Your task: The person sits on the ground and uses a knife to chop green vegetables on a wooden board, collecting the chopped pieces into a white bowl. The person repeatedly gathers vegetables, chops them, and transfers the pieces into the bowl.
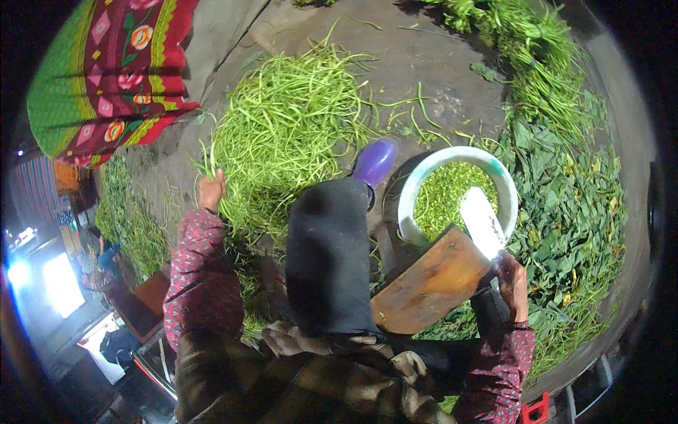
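My right hand (514, 284) is wrapped round the handle of a broad-bladed kitchen knife (482, 220). Its pale, shiny blade points up over the rim of a white bucket (405, 210) with a green patch. Chopped green pieces (443, 192) fill much of the bucket. Below the rim, a wooden cutting board (427, 286) lies tilted beside my leg. At the left edge of a big heap of long green stems (286, 120), my left hand (211, 191) is closed on a few green stems (210, 164) that stick up past the fingers.
A purple boot (375, 162) stands between heap and bucket. Dark leafy greens (565, 212) spread along the right, with bundled stems (540, 63) at the far right. A flowered red and green cloth (116, 78) hangs at the far left. A red crate (534, 408) shows near the lower right.
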Tool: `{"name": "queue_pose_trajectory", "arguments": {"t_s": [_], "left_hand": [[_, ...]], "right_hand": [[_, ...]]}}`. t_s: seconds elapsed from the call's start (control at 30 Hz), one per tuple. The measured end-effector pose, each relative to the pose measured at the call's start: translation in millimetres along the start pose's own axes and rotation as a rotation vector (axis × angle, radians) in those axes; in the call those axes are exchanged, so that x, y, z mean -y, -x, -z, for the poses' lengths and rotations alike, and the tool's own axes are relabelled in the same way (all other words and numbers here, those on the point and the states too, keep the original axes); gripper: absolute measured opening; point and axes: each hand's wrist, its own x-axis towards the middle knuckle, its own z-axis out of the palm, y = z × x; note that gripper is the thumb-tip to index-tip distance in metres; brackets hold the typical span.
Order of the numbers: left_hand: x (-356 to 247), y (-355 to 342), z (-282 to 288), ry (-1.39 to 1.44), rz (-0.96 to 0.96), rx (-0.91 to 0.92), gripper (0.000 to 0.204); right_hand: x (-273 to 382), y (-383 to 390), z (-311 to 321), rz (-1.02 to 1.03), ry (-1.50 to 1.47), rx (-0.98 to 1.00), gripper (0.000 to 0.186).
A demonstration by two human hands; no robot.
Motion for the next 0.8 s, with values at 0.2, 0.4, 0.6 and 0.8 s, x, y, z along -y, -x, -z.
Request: {"name": "queue_pose_trajectory", "arguments": {"t_s": [0.2, 0.4, 0.6, 0.8], "left_hand": [[64.0, -20.2, -56.1, -0.499, -1.04, -0.364, 0.018], [-33.5, 33.0, -164.3, -1.108, -1.11, 0.184, 0.061], [2.9, 5.7, -176.6, -1.27, -0.609, 0.22, 0.039], [-3.4, 14.2, -99.8, -1.099, -0.762, 0.155, 0.03]], "right_hand": [[-11.0, -3.0, -7.4, -0.174, -0.165, 0.011, 0.039], [-10.1, 8.5, -3.8, -0.275, -0.113, 0.007, 0.036], [-12.8, 17.4, -9.5, -0.143, -0.031, -0.074, 0.035], [-6.0, 27.1, -6.1, -0.204, -0.066, -0.057, 0.044]]}}
